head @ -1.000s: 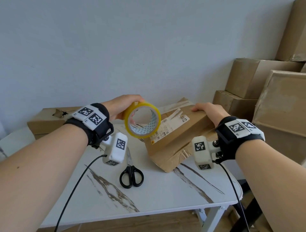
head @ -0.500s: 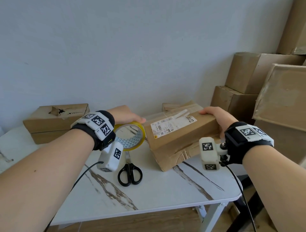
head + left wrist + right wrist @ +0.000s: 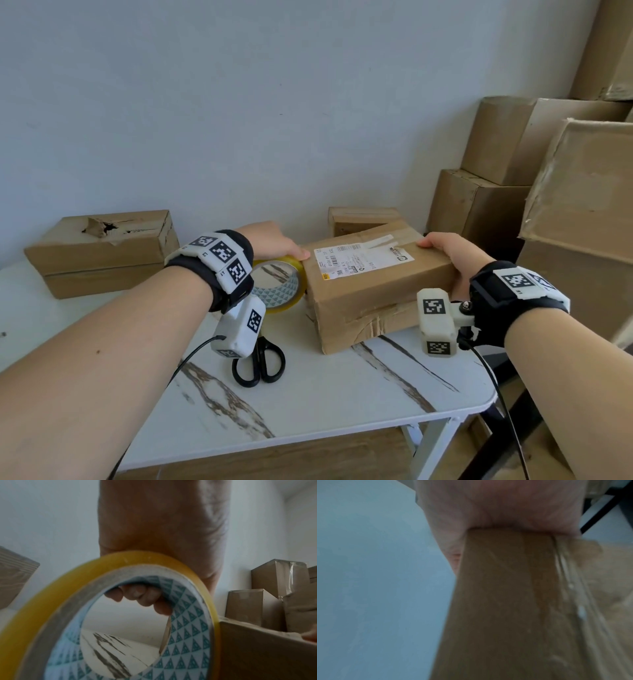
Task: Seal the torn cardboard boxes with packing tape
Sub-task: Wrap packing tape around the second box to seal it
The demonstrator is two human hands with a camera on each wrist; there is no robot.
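A torn cardboard box [image 3: 373, 284] with a white shipping label lies on the marble table [image 3: 342, 387]; its front lower edge is crumpled. My right hand [image 3: 445, 251] grips the box's right end, thumb on top; the box [image 3: 505, 601] fills the right wrist view. My left hand [image 3: 274, 245] holds a yellow roll of packing tape [image 3: 284, 287] down by the box's left end. In the left wrist view my fingertips [image 3: 142, 596] curl through the roll's core [image 3: 120, 628], with the box edge [image 3: 257, 649] beside it.
Black scissors [image 3: 260, 363] lie on the table in front of the tape. A second box [image 3: 102, 253] with a torn top sits at the back left, a small box [image 3: 359, 219] behind the held one. Stacked cardboard boxes [image 3: 513, 171] stand to the right, past the table's edge.
My left hand has lowered the tape roll from mid-air down beside the box's left end. The box, tilted before, has been brought level on the table by my right hand.
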